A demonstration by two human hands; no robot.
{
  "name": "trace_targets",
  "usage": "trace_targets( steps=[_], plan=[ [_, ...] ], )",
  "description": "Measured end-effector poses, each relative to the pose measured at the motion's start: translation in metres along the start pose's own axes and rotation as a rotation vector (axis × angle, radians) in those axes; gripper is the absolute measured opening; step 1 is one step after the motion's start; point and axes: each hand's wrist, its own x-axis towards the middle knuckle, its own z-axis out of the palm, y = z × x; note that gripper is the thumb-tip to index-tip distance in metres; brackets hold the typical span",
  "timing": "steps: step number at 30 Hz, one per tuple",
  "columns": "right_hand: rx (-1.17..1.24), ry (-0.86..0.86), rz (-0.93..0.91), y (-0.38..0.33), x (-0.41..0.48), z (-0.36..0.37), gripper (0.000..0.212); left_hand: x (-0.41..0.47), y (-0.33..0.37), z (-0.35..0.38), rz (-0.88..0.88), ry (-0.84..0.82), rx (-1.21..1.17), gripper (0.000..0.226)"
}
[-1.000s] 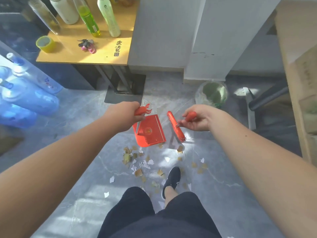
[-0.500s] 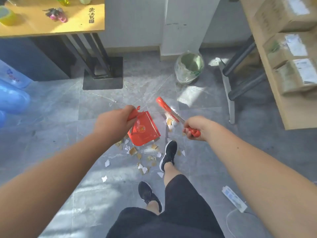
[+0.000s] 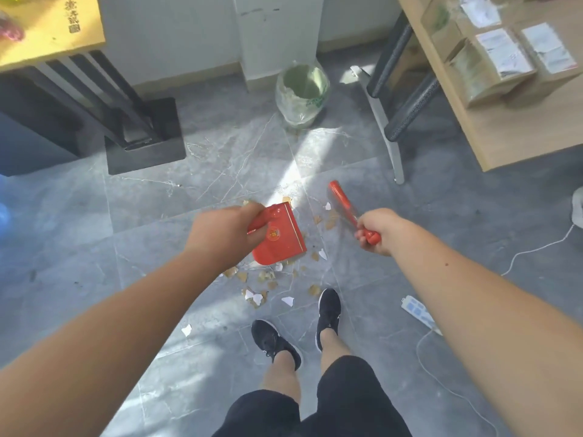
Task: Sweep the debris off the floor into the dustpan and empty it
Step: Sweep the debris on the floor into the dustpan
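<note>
My left hand (image 3: 225, 236) grips the handle of a small red dustpan (image 3: 280, 239), held above the grey floor with its open edge toward the right. My right hand (image 3: 373, 230) is closed on the handle of a red hand brush (image 3: 342, 200), whose head points up and away to the left. Torn brown and white paper scraps (image 3: 262, 279) lie scattered on the tiles below and around the dustpan, with a few more scraps (image 3: 328, 217) between pan and brush.
A bin lined with a clear bag (image 3: 301, 94) stands by the wall ahead. A yellow table (image 3: 50, 36) with a black base is at the left, a wooden shelf (image 3: 504, 121) with boxes at the right. A power strip (image 3: 418, 310) and cable lie right of my feet (image 3: 328, 310).
The view has tilted down and both hands have moved apart. The brush has swung out to the right, away from the dustpan. My feet have stepped back from the scraps.
</note>
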Motion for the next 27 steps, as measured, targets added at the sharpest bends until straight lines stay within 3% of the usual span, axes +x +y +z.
trace_targets(
  steps=[6,12,18,24,27],
  plan=[
    [0.047,0.017,0.056,0.02,0.046,-0.037,0.034,0.027,0.034,0.037,0.06,0.037,0.015,0.033],
    [0.02,-0.052,0.08,0.035,0.059,-0.028,0.034,0.024,0.037,0.058,0.096,0.11,0.024,0.043],
    [-0.216,-0.139,0.096,0.085,0.029,0.031,0.036,-0.007,0.012,0.053,-0.038,0.137,-0.001,0.043],
    [-0.234,-0.221,0.124,0.122,-0.034,0.099,0.042,-0.068,-0.028,0.041,-0.154,0.177,-0.001,0.036],
    [-0.241,-0.279,0.123,0.13,-0.063,0.128,0.036,-0.094,-0.05,0.036,-0.176,0.203,0.003,0.038]
  ],
)
